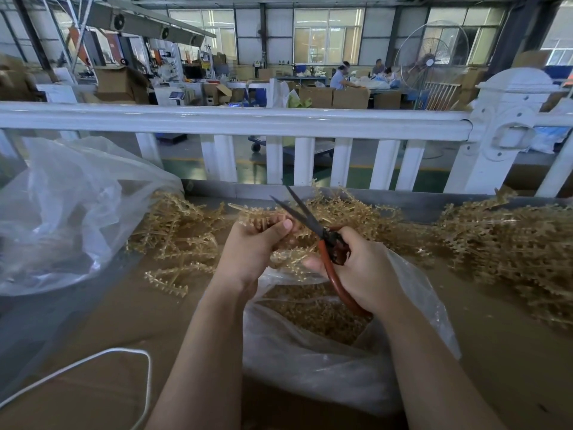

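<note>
My left hand [248,252] grips a yellowish plastic sprue strip [263,220] studded with small moulded parts, thumb on top. My right hand [362,271] holds red-handled scissors [310,221]; their dark blades stand apart and point up-left, just beside the strip. Both hands hover over a clear plastic bag [325,364] that holds several small cut yellow pieces [316,315]. The scissor handles are partly hidden inside my right palm.
Heaps of the same yellow strips lie on the brown table [496,352] at left [176,231] and right [511,252]. A big crumpled clear bag [62,212] sits far left, a white cord [93,364] near the front edge. A white railing [248,119] runs behind.
</note>
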A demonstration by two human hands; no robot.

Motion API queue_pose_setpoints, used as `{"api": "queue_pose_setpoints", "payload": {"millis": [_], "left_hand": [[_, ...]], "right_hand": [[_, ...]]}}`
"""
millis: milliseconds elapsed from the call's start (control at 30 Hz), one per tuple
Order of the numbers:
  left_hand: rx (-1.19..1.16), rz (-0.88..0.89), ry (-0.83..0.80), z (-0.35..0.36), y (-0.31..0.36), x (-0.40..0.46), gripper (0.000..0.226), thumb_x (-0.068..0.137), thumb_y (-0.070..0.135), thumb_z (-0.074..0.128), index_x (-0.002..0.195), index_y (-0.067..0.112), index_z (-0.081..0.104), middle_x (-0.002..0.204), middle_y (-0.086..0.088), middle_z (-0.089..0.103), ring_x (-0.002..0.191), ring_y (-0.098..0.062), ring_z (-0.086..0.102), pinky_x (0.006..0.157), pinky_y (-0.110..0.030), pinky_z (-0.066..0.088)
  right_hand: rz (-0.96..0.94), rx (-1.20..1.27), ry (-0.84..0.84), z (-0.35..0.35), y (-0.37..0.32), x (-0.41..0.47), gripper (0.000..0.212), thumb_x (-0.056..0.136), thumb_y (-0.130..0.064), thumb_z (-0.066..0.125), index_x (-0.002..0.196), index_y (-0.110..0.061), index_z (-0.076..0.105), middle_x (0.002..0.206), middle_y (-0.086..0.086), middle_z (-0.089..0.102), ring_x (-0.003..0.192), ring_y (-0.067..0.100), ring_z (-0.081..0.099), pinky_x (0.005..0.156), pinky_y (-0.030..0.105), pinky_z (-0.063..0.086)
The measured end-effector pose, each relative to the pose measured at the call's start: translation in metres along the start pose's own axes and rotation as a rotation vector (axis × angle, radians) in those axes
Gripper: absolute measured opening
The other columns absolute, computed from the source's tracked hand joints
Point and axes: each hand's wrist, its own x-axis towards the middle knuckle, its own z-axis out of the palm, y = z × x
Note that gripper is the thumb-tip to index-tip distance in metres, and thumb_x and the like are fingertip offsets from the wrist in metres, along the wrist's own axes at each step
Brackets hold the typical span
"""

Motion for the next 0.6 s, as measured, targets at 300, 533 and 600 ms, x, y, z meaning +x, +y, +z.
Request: {"api": "queue_pose_setpoints", "payload": {"millis": [300,533,600], "left_hand": [[0.139,0.047,0.018,-0.0067,-0.0005,0.0014,0.032,0.092,0.006,0.064,0.072,0.025,0.078,0.075,-0.001,0.073,0.075,-0.015,0.068,0.069,-0.032,0.05],[0.165,0.095,-0.053,-0.0092,0.0039,-0.0002,0.019,0.09,0.009,0.067,0.079,0.019,0.078,0.086,-0.014,0.074,0.082,-0.022,0.07,0.077,-0.028,0.056],[0.182,0.107,-0.064,-0.0095,0.0034,0.0,0.017,0.091,0.011,0.067,0.081,0.02,0.078,0.09,-0.015,0.074,0.086,-0.024,0.07,0.082,-0.031,0.054]], "right_hand": [[-0.035,-0.085,-0.013,0.0021,0.0032,-0.0001,0.061,0.06,-0.087,0.06,0.099,-0.04,0.057,0.086,-0.023,0.066,0.082,-0.004,0.063,0.07,0.024,0.055],[-0.052,-0.149,0.041,0.0012,0.0032,0.0,0.056,0.063,-0.083,0.066,0.096,-0.038,0.061,0.076,-0.025,0.063,0.079,-0.006,0.061,0.07,0.021,0.048],[-0.063,-0.167,0.055,0.0008,0.0017,-0.0003,0.06,0.061,-0.087,0.061,0.097,-0.039,0.062,0.073,-0.028,0.061,0.075,-0.011,0.058,0.062,0.01,0.041]]}}
